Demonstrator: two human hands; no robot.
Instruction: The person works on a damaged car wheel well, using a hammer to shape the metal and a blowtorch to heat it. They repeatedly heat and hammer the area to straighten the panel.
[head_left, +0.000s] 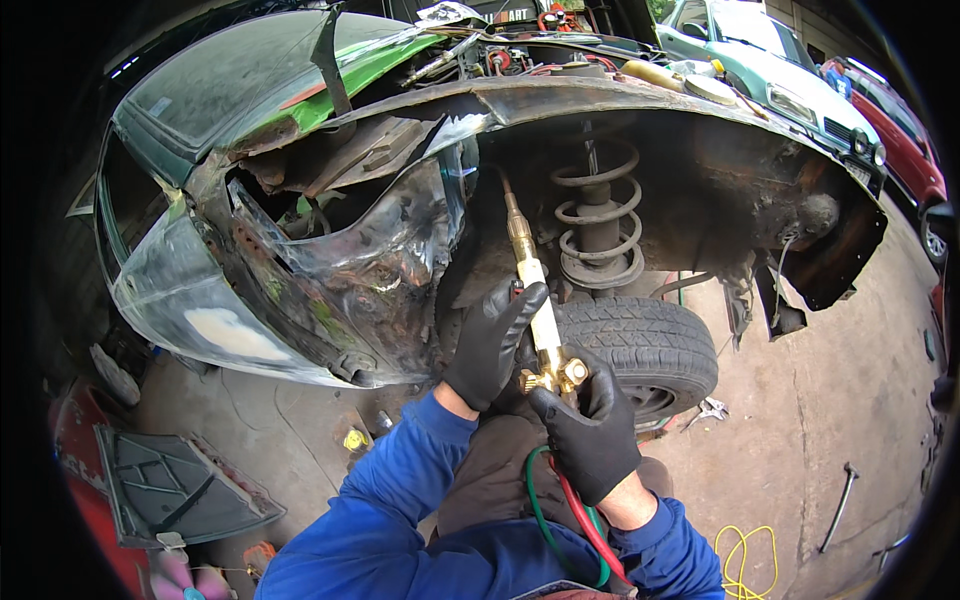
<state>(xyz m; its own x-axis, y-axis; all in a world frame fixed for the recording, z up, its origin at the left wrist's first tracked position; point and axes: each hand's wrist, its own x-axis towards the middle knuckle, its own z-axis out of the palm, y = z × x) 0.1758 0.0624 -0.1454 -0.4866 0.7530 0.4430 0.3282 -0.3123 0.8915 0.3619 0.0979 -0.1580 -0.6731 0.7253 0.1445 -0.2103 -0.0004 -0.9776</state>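
A brass gas torch [543,325] with a pale handle points up and away from me, its thin tip bent to the left. Beside that tip, a small bluish glow shows against the torn metal of the car body [390,240]. My left hand [492,345], in a black glove, is closed along the torch handle; some of its fingers are hidden behind it. My right hand [597,425], also gloved, grips the torch's rear end by the brass valve knobs [572,373]. A red hose [592,525] and a green hose [534,490] run down below it.
A coil spring [600,215] stands in the wheel arch above a tire [640,345]. Pliers [708,412], a long metal tool [840,508] and a yellow cord [745,560] lie on the floor at right. A cut dark panel [180,485] lies at left.
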